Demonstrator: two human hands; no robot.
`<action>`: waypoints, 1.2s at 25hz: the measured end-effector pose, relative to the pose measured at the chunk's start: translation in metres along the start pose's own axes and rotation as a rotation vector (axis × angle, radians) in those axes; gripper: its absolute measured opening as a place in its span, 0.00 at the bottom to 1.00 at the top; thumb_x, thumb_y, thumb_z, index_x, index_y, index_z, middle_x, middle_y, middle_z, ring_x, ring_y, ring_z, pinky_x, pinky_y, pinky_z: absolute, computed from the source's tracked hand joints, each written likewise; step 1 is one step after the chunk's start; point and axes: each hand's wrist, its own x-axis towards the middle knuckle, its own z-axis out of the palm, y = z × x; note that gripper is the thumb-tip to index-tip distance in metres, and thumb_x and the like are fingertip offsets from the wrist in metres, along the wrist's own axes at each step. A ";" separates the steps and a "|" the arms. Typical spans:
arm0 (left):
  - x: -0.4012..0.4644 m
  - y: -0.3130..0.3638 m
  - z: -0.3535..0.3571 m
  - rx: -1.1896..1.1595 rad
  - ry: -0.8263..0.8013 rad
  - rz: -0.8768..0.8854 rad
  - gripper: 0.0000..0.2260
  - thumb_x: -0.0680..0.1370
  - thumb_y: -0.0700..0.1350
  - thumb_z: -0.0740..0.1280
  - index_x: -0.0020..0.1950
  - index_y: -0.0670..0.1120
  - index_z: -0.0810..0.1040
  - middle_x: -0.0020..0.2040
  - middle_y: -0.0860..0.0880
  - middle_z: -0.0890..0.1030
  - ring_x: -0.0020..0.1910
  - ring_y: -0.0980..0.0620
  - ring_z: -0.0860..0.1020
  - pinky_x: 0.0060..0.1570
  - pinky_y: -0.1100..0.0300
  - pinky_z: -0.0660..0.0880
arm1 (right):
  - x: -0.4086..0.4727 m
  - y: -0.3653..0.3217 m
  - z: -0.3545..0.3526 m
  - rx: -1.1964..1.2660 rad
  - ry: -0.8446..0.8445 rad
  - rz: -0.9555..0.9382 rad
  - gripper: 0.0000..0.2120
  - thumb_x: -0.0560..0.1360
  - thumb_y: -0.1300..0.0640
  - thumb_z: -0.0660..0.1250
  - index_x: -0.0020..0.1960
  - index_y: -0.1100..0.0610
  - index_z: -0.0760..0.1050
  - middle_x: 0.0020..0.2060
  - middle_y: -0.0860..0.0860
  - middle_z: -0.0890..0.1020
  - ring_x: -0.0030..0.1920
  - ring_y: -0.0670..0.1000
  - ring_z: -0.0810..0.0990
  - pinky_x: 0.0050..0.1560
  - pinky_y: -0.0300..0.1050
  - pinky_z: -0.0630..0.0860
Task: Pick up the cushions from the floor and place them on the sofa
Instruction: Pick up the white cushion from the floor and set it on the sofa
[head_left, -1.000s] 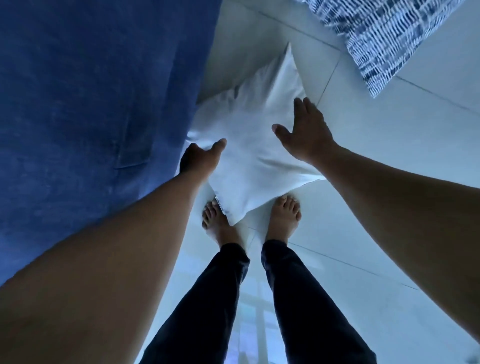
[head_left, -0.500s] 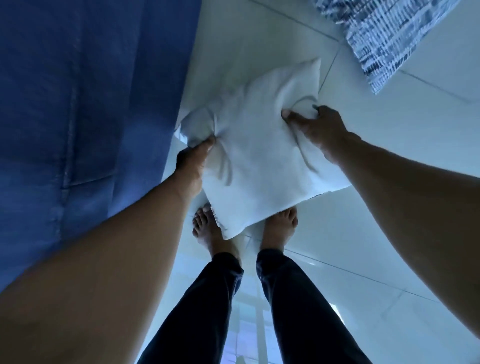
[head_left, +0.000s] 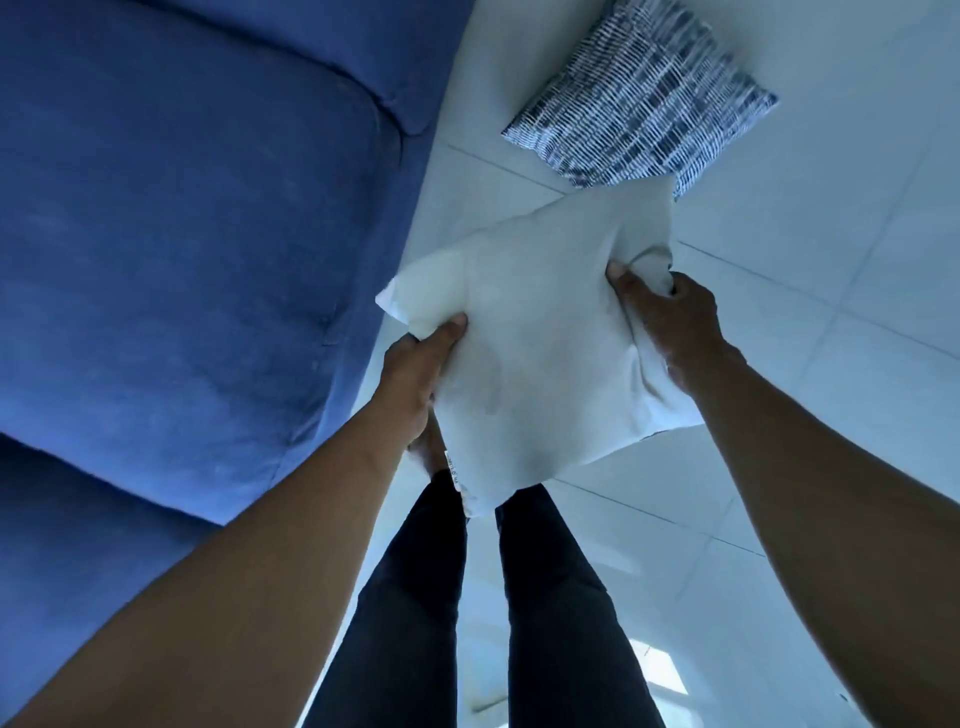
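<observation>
A plain white cushion (head_left: 535, 343) is held in the air in front of me, above my legs. My left hand (head_left: 415, 379) grips its left edge with the thumb on top. My right hand (head_left: 670, 322) clutches its right edge, bunching the fabric. The blue sofa (head_left: 182, 234) fills the left side, its seat cushion just left of the white cushion. A second cushion (head_left: 639, 98), patterned blue and white, lies flat on the floor beyond the white one.
Pale floor tiles (head_left: 831, 234) spread to the right and ahead. My legs in dark trousers (head_left: 467, 597) stand below the cushion, close to the sofa's front edge.
Both hands closed on the white cushion and raised it off the floor; it now hides my feet. The view tilted so more of the sofa seat and the patterned cushion show.
</observation>
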 end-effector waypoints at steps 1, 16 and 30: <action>-0.027 0.012 -0.004 -0.010 -0.008 0.030 0.12 0.76 0.52 0.79 0.56 0.51 0.85 0.46 0.56 0.91 0.41 0.58 0.89 0.35 0.63 0.83 | -0.021 -0.016 -0.014 0.016 0.002 -0.009 0.34 0.59 0.22 0.75 0.44 0.51 0.81 0.47 0.53 0.87 0.52 0.58 0.86 0.57 0.57 0.83; -0.296 0.115 -0.096 -0.075 0.030 0.447 0.21 0.70 0.55 0.81 0.60 0.50 0.86 0.54 0.52 0.91 0.52 0.51 0.90 0.44 0.59 0.84 | -0.238 -0.164 -0.107 0.256 -0.145 -0.378 0.25 0.68 0.36 0.81 0.52 0.55 0.86 0.47 0.48 0.89 0.44 0.45 0.83 0.49 0.43 0.77; -0.315 0.124 -0.253 -0.447 0.255 0.576 0.24 0.70 0.56 0.81 0.64 0.53 0.84 0.58 0.53 0.90 0.59 0.48 0.88 0.60 0.49 0.82 | -0.297 -0.342 0.039 0.089 -0.485 -0.594 0.35 0.55 0.28 0.84 0.55 0.48 0.88 0.50 0.44 0.91 0.50 0.45 0.90 0.43 0.39 0.84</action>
